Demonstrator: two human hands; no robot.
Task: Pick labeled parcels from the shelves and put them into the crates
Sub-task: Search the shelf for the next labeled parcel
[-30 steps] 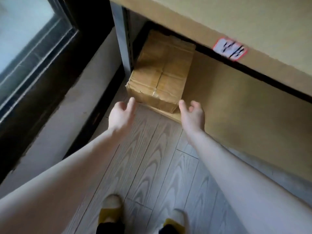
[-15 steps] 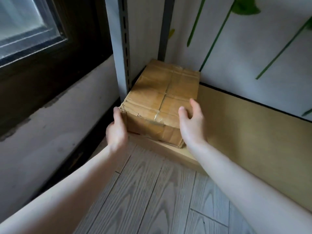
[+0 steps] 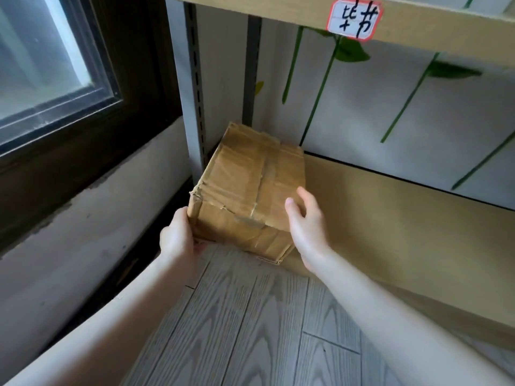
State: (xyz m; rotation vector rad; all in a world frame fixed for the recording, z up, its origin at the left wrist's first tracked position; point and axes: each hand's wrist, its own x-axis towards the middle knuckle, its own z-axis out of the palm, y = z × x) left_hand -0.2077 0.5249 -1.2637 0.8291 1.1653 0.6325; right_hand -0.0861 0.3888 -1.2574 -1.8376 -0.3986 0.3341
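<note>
A worn brown cardboard parcel (image 3: 250,190), taped along its top, sits at the left end of the lowest shelf board (image 3: 390,213). Its front corner juts out past the shelf's front edge and it looks slightly tilted. My left hand (image 3: 177,236) grips its lower left corner, fingers hidden behind and under the box. My right hand (image 3: 306,227) holds the right side, thumb lying over the top edge. No label shows on the parcel's visible faces. No crate is in view.
The grey slotted shelf upright (image 3: 195,107) stands right behind the parcel's left side. The upper shelf (image 3: 418,26) carries a red-bordered handwritten label (image 3: 354,18). A dark-framed window (image 3: 41,65) and wall ledge lie to the left. Grey wood floor (image 3: 250,316) lies below.
Both hands went from reaching with open fingers to holding the parcel's sides. The parcel has come forward over the shelf's front edge, and the view has risen.
</note>
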